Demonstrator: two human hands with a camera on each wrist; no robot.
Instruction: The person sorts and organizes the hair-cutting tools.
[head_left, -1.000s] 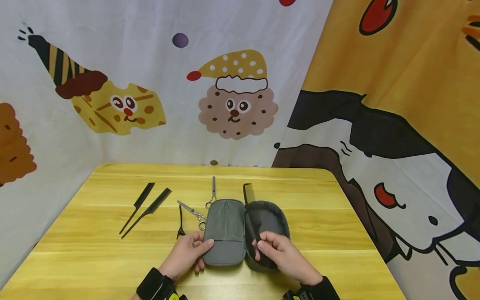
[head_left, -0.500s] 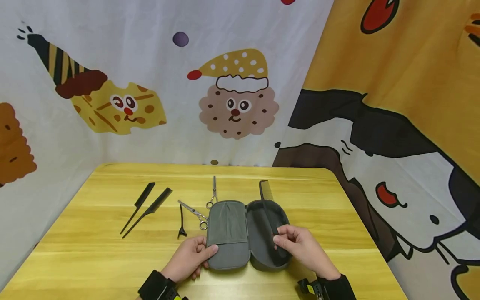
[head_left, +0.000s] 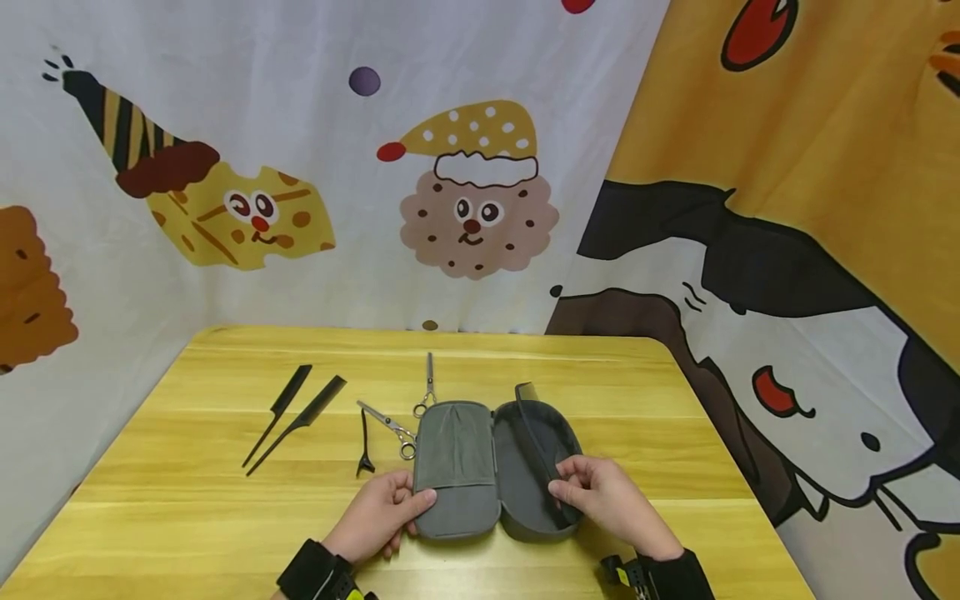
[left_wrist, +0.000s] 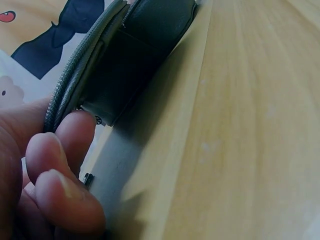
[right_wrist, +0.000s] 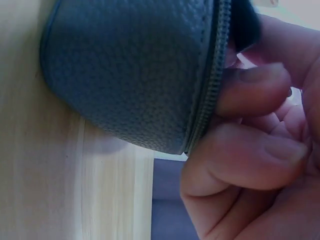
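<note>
A grey zip case lies unfolded on the table, its pocketed lid (head_left: pixel 456 450) on the left and its deeper half (head_left: pixel 516 487) on the right. My left hand (head_left: pixel 378 515) grips the lid's left edge, thumb on top and fingers underneath; the left wrist view shows the zipped rim (left_wrist: pixel 70 75) between them. Over the deeper half, a dark comb (head_left: pixel 534 433) slants with its top past the far rim. My right hand (head_left: pixel 611 504) pinches the comb near its lower end. In the right wrist view, those fingers are right at the case's zip, beside its pebbled wall (right_wrist: pixel 130 70).
Two black tail combs (head_left: pixel 288 392) (head_left: pixel 311 410) lie at the left of the wooden table (head_left: pixel 187 517). Nearer the case are a black hair clip (head_left: pixel 364 450) and two pairs of scissors (head_left: pixel 390 425) (head_left: pixel 429 383). A cartoon-printed cloth (head_left: pixel 300 100) hangs behind.
My right hand has moved right with the comb, whose top has since dropped lower toward the deeper half. The lid and my left hand have shifted slightly right.
</note>
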